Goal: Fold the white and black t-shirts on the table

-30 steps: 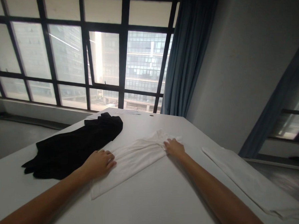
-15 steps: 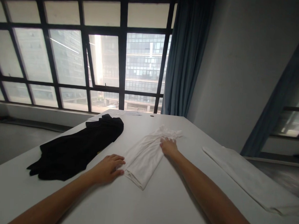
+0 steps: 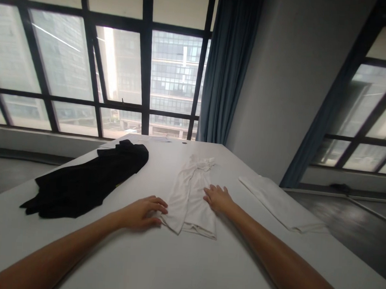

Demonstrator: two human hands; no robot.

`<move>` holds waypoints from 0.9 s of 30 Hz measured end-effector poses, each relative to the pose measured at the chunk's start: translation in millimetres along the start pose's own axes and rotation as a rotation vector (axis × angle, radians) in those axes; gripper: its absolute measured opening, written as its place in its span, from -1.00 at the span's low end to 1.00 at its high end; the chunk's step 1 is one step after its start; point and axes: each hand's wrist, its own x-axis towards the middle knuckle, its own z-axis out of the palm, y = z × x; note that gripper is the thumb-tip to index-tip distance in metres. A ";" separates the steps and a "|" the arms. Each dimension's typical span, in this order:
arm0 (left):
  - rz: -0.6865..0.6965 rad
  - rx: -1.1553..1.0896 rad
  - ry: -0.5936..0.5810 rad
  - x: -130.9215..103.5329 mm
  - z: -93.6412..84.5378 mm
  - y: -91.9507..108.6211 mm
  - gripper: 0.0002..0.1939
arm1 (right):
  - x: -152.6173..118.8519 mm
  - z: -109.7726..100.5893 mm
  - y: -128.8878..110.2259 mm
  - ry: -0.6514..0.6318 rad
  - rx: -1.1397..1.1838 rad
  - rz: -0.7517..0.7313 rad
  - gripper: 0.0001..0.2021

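A white garment [image 3: 193,192] lies on the white table [image 3: 135,262] between my hands, its gathered end away from me and its two layered parts spread toward me. At its near left edge is my left hand [image 3: 144,213], fingers apart, the fingertips touching the cloth. My right hand [image 3: 218,199] rests on the right edge of the garment with the fingers spread. Neither hand visibly grips the cloth.
Black clothing [image 3: 87,180] lies on the table to the left. To the right is a folded white cloth [image 3: 280,203]. A thin sheet [image 3: 154,139] lies at the far edge, before windows and a blue curtain [image 3: 227,68].
The white garment has opened out wider, its right part now spread to the right. My right hand has come nearer along its right side. The camera view has turned rightward.
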 end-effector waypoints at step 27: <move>-0.351 -0.326 0.316 32.4 25.9 31.5 -0.86 | -46.3 -11.3 -51.8 0.246 0.560 -0.598 -0.81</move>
